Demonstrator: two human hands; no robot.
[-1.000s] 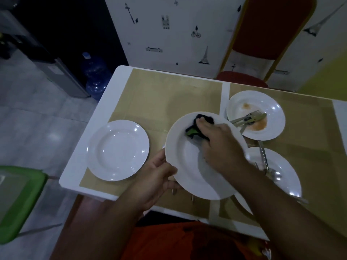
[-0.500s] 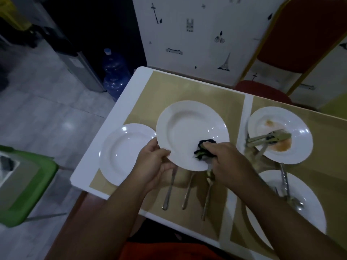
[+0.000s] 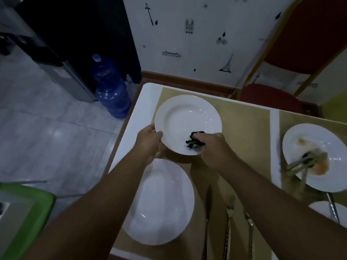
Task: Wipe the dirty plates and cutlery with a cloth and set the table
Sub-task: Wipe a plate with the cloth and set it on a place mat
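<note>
the clean white plate (image 3: 187,121) sat over the far left corner of the worktop (image 3: 138,109), on or just above the tan mat (image 3: 242,128); whether it was fully set down could not be told. the left hand (image 3: 149,141) had its grip closed on the plate's near-left rim, thumb on top. the right hand (image 3: 212,147) was closed around a bunched dark cloth (image 3: 195,140), pressing it on the plate's near-right rim.

judging from this, the step was placing the wiped plate at its setting. done well, it would mean lowering it flat, squaring it on the mat, then lifting the cloth clear without dragging it across the clean well.

near of that plate, almost touching it, lay a second clean plate (image 3: 161,203). to the right of this one, a knife (image 3: 207,218), a fork (image 3: 229,222) and a third piece of cutlery (image 3: 248,233) lay side by side on the mat. well to the right of the held plate, a dirty plate (image 3: 315,143) with an orange smear carried blurred cutlery (image 3: 306,162), so more wiping seemed to remain. near of that, another plate (image 3: 323,209) showed only its edge.

the worktop was white, covered with tan mats. beyond the held plate ran a white wall (image 3: 187,44) with small printed drawings; a red chair (image 3: 300,44) stood to its right, a blue water bottle (image 3: 110,91) on the pale tiled floor (image 3: 47,128) to its left. a green bin (image 3: 24,212) sat lower left. the light was dim.
</note>
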